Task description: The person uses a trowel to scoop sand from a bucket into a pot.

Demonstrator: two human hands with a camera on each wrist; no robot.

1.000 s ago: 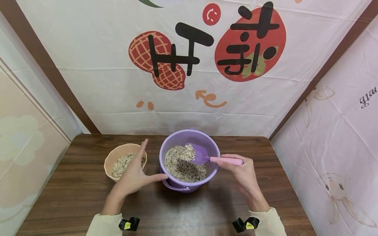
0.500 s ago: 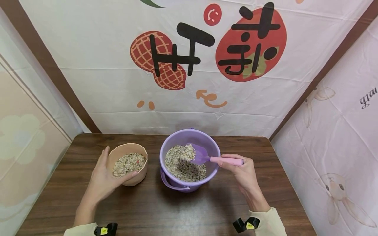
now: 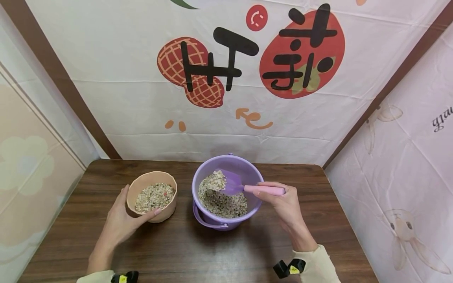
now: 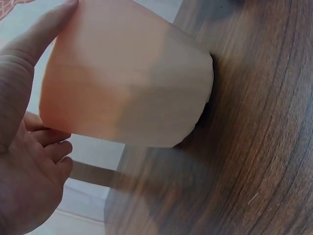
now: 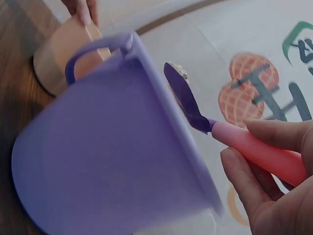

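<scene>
A purple bucket (image 3: 254, 173) stands on the table, part filled with speckled, gravel-like grains (image 3: 223, 206). My right hand (image 3: 283, 204) pinches the pink handle of a small shovel (image 3: 264, 190). Its purple blade is above the grains inside the bucket's opening and carries a pale heap of them. In the right wrist view the blade (image 5: 183, 93) shows just above the bucket's rim. To the left, my left hand (image 3: 118, 226) holds a peach faceted bowl (image 3: 166, 214), thumb on its near side, fingers around its left. Similar grains with a red speck lie in it.
The bucket's purple handle (image 3: 209, 225) hangs down at its front left. A wood-grain table (image 3: 198, 259) bears both containers. Behind it rises a printed white cloth (image 3: 141, 118), with more cloth on both sides.
My left hand has moved left from between bowl and bucket to the bowl's left side and taken hold of it. The loaded shovel has shifted slightly left over the bucket.
</scene>
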